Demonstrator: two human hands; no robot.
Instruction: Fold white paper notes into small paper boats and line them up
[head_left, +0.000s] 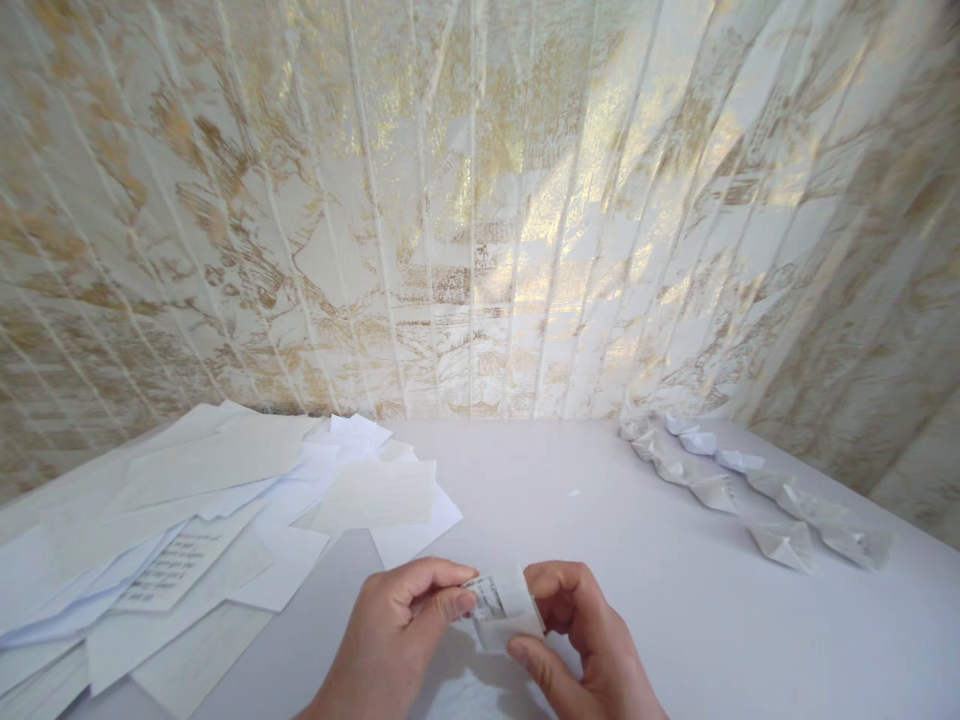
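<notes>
A small folded piece of paper (510, 610), partly printed, is held up between my two hands just above the table. My left hand (401, 630) pinches its left corner between thumb and forefinger. On the other side, my right hand (581, 635) grips the right edge, with the thumb at the bottom and the fingers curled behind. The paper is bent over, with a flap standing up; its back side is hidden.
A loose heap of paper sheets (225, 470), some printed, covers the table's left side. Several folded paper boats (784, 540) stand in rows at the right. A tiny paper scrap (574, 492) lies mid-table. Behind the white table (510, 460) rises a gold-patterned wall (472, 250).
</notes>
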